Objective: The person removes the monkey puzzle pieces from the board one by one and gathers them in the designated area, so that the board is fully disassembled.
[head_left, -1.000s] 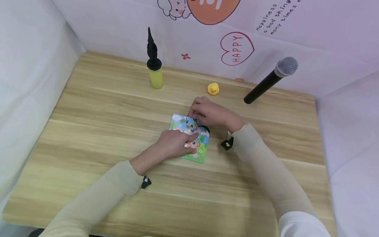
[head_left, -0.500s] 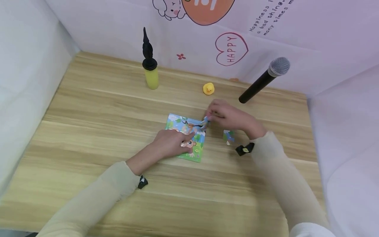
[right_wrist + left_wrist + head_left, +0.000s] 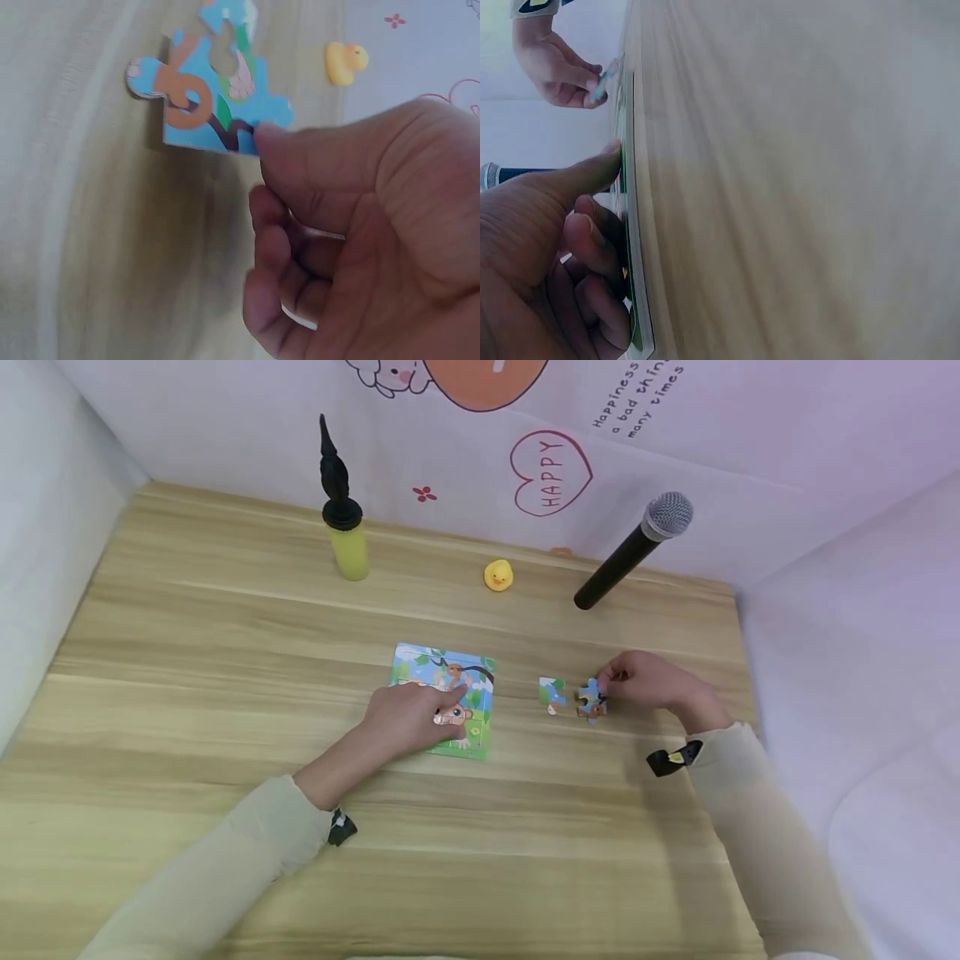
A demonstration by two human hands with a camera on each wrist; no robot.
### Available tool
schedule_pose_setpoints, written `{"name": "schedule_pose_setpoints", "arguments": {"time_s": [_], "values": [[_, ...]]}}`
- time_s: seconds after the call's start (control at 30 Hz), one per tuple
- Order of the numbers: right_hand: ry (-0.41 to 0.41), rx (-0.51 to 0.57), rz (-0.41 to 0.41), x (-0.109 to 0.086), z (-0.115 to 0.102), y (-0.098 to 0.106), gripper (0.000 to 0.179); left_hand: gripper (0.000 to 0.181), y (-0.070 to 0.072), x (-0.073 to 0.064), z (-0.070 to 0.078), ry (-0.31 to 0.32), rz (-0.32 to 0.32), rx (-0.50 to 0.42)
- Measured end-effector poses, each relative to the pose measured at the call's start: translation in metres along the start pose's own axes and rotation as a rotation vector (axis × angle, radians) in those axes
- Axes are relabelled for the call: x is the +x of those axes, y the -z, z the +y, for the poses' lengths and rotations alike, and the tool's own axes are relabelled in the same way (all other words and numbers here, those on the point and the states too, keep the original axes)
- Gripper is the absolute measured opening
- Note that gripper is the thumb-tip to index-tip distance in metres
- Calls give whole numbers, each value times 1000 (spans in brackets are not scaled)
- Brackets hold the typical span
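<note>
A small square jigsaw puzzle (image 3: 477,745) with a cartoon animal picture lies flat mid-table. My left hand (image 3: 405,717) rests on it, covering its lower left part; thumb and index finger are spread. In the left wrist view, the left hand's thumb (image 3: 600,169) presses on the puzzle's top face, with the other fingers bent beside it. Right of the puzzle, my right hand (image 3: 651,682) pinches a jigsaw piece (image 3: 217,105) between thumb and fingers by one edge. That piece, blue with an orange curl, is slightly tilted above the table. Another jigsaw piece (image 3: 552,695) lies beside it.
A yellow rubber duck (image 3: 498,575) sits near the back wall. A black microphone (image 3: 633,552) stands at the back right, and a yellow-and-black balloon pump (image 3: 347,527) at the back left. White cloth walls enclose the wooden table (image 3: 450,852).
My right hand has moved from the puzzle's top edge to the right, carrying the jigsaw piece next to the loose one. The left hand stays on the puzzle. The head view has shifted.
</note>
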State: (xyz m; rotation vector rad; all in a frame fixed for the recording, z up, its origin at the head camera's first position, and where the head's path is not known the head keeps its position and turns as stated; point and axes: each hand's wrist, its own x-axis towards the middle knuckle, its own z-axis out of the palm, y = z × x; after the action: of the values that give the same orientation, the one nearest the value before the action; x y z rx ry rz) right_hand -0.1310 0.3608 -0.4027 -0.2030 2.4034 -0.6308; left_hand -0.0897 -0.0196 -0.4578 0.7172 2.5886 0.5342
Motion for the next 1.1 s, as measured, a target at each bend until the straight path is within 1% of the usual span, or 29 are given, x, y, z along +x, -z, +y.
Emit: {"name": "schedule_pose_setpoints", "arguments": {"time_s": [0.1, 0.17, 0.23, 0.37, 0.6, 0.8, 0.9, 1.03, 1.1], "values": [[-28, -23, 21, 5, 0, -5, 14, 69, 1, -2, 1, 17, 11, -26], [-63, -32, 29, 6, -2, -7, 14, 69, 1, -1, 2, 20, 9, -39], [-89, -34, 33, 7, -3, -8, 15, 68, 1, -1, 3, 23, 5, -41], [-112, -28, 47, 7, -3, -9, 19, 69, 1, 0, 3, 29, -4, -39], [-108, -73, 95, 10, -4, -13, 21, 68, 0, 0, -1, 25, 12, -41], [-129, -103, 140, 7, -6, -15, 21, 67, 0, -2, -1, 22, 27, -38], [-126, -126, 171, 5, -8, -14, 20, 67, -1, -2, -1, 24, 38, -42], [-108, -151, 231, 2, -11, -13, 20, 66, -1, -2, -1, 30, 45, -56], [-78, -143, 259, 3, -15, -13, 20, 66, -1, -2, -1, 27, 36, -62]]}}
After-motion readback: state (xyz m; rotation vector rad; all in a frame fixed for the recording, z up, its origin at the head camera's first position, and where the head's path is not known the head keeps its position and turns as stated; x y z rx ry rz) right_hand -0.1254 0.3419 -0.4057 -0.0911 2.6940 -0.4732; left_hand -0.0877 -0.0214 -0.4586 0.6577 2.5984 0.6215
